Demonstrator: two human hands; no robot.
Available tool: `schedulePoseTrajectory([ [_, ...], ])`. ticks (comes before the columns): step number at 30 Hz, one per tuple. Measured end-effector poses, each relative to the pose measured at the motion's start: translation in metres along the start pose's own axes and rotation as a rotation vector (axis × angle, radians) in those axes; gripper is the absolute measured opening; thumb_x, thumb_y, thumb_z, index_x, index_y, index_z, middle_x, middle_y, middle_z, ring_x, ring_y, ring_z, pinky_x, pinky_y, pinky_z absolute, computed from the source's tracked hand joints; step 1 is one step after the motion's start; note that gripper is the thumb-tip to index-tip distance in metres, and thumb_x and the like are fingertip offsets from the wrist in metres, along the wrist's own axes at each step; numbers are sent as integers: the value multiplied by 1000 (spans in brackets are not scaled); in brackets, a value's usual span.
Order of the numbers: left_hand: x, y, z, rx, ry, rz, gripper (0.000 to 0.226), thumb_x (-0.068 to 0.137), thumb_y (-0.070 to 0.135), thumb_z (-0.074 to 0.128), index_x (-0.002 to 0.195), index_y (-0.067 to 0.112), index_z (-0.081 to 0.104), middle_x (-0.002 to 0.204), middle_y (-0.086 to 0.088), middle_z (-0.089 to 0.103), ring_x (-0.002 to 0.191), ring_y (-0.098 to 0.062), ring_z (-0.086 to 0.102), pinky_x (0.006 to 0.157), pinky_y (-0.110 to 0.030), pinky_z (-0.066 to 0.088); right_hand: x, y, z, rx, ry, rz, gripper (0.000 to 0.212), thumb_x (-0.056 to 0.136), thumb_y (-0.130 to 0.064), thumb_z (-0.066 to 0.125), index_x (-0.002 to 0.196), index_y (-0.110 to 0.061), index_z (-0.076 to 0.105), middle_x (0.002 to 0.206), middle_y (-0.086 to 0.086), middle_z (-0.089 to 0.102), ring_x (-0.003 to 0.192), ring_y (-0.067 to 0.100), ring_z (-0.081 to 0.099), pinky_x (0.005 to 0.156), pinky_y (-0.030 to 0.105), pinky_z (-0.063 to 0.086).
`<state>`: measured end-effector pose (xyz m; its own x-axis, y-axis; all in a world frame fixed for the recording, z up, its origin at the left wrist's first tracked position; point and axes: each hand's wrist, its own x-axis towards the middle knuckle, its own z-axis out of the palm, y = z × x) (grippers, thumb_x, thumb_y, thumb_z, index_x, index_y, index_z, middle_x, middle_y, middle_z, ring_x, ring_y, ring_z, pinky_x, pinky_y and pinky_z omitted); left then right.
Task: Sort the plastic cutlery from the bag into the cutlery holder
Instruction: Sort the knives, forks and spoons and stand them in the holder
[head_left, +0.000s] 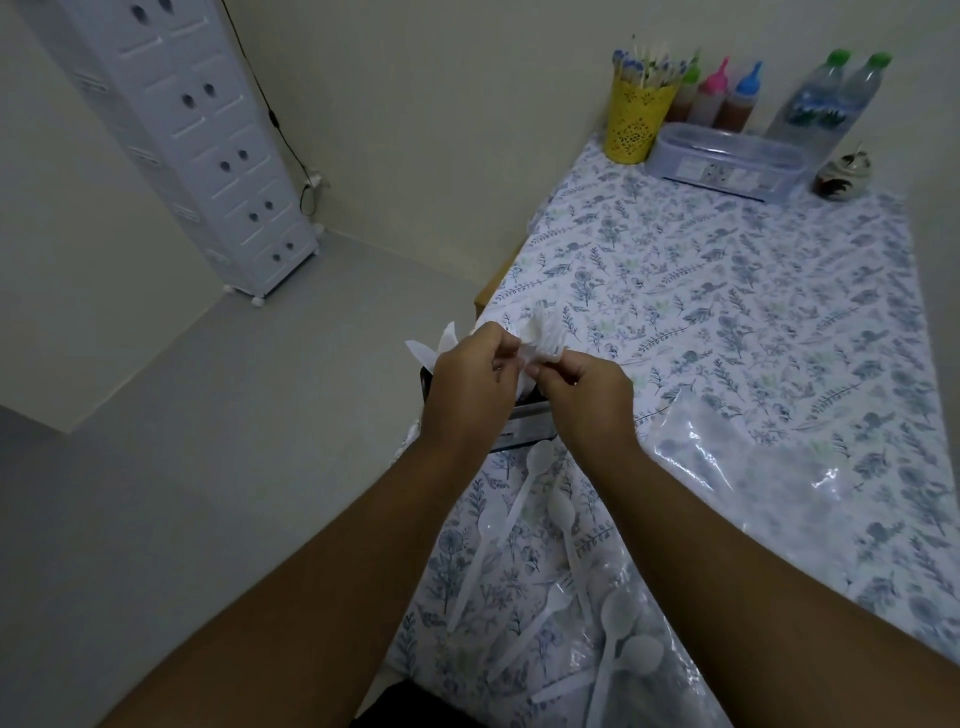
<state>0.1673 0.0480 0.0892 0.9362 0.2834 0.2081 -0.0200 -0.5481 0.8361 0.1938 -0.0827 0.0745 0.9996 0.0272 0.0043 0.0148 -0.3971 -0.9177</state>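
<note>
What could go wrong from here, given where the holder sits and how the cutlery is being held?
The cutlery holder stands near the table's left edge, under both hands; a nudge might tip it toward the floor. The left hand and right hand pinch a bunch of white cutlery together, so pieces could slip out. Loose spoons on the clear bag could slide off.
</note>
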Motion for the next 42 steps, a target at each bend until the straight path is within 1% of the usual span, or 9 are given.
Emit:
schedulePoseTrajectory([
  [5, 6, 11, -2, -4, -1, 30, 3, 92, 11, 68, 93, 11, 65, 90, 4, 72, 82, -4, 67, 76, -29, 59, -2, -3, -5, 17, -5, -21, 11, 91, -21, 74, 81, -19, 80, 63, 2, 67, 52, 2, 48, 53, 22, 42],
  [12, 2, 5, -4, -11, -6, 49, 12, 90, 6, 70, 99, 12, 64, 89, 6, 69, 86, -2, 69, 78, -29, 61, 0, 2, -5, -81, 5, -150, 17, 91, -20, 74, 75, -15, 77, 65, -1, 64, 57, 7, 50, 55, 20, 40],
  [17, 2, 6, -9, -44, -32, 36, 30, 90, 8, 71, 116, 18, 60, 91, 4, 73, 81, 0, 71, 72, -18, 59, 1, 4, -5, -109, 12, -222, 18, 92, -21, 73, 77, -11, 76, 68, 4, 66, 66, 20, 60, 61, 33, 49],
  [22, -3, 3, -7, 106, -66, 25, 10, 94, 7, 64, 87, 10, 58, 71, 8, 59, 63, 1, 57, 61, -12, 41, -1, 9, 0, -206, 14, -267, 16, 93, -18, 71, 82, -8, 77, 70, 5, 67, 66, 21, 59, 61, 39, 51],
  [27, 8, 5, -7, 400, -216, 26, 14, 93, 8, 57, 104, 9, 64, 83, 1, 57, 77, -13, 52, 73, -28, 46, 2, 14, 5, -375, -118, -196, 19, 96, -21, 66, 87, -11, 79, 78, 4, 69, 71, 21, 64, 56, 26, 43],
  [30, 9, 14, -5, 463, -261, -7, 26, 90, 6, 61, 116, 7, 63, 98, -9, 64, 90, -26, 59, 83, -36, 51, 5, 17, 7, -518, -162, -167, 23, 94, -17, 66, 77, -4, 75, 78, 9, 65, 70, 25, 63, 55, 30, 42],
  [34, 11, 12, -10, 385, -199, 13, 43, 81, 1, 66, 122, 10, 56, 103, -11, 67, 93, -29, 64, 75, -30, 48, 3, 15, -2, -398, -144, -46, 14, 81, -18, 82, 89, -14, 72, 75, -2, 65, 64, 10, 57, 56, 25, 44],
  [38, -4, 14, -15, 350, -94, 97, 55, 82, 1, 69, 135, 10, 56, 125, -11, 61, 116, -23, 55, 94, -14, 29, -8, 11, -12, -252, -128, 41, 20, 84, -13, 78, 98, -20, 65, 75, -4, 63, 64, 6, 56, 58, 21, 43],
  [42, -34, 3, -13, 304, -9, 213, 36, 90, 1, 63, 126, 5, 64, 123, -10, 66, 115, -23, 58, 105, -30, 43, -31, 18, -18, -200, -129, 81, 9, 91, -14, 67, 96, -20, 69, 72, -6, 61, 60, 5, 53, 55, 18, 41],
])
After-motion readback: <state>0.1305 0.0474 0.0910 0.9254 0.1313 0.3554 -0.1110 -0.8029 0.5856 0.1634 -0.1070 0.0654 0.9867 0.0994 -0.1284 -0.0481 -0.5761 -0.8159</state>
